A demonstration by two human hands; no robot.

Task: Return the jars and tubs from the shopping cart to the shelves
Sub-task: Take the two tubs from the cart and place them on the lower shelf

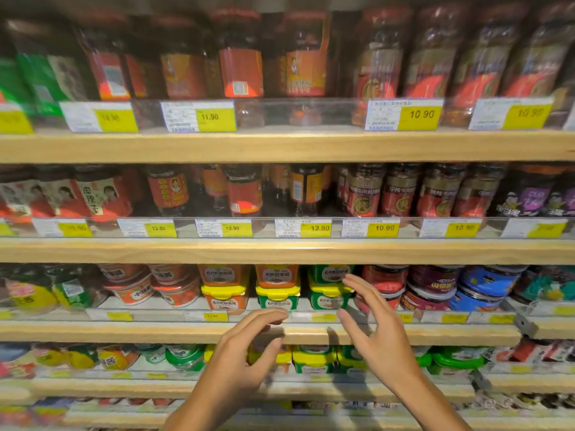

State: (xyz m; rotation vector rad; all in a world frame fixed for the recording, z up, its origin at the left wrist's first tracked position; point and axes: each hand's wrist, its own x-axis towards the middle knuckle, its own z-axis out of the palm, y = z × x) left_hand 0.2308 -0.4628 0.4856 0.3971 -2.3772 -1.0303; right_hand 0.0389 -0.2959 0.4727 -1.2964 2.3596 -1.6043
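Wooden shelves (pixel 280 147) fill the whole frame, each board fronted by a clear plastic strip with yellow price tags (pixel 420 115). The upper two rows hold tall jars (pixel 241 73) with red and orange labels, blurred toward the edges. On the third shelf down, in the centre of the frame, stand stacked tubs (pixel 278 286) with yellow lids: orange ones to the left and green ones (pixel 329 290) to the right, with round red-lidded tubs (pixel 130 287) further left and dark and blue round tubs (pixel 485 287) further right. Lower down, more green and yellow tubs sit on a fourth shelf. Both hands reach up from the bottom centre of the frame, empty. The left hand (pixel 245 346) has relaxed, slightly bent fingers in front of the third shelf's edge, below the middle stack. The right hand (pixel 376 325) is spread with straight fingers, its fingertips (pixel 350 279) just in front of the green tubs; whether they touch cannot be told.
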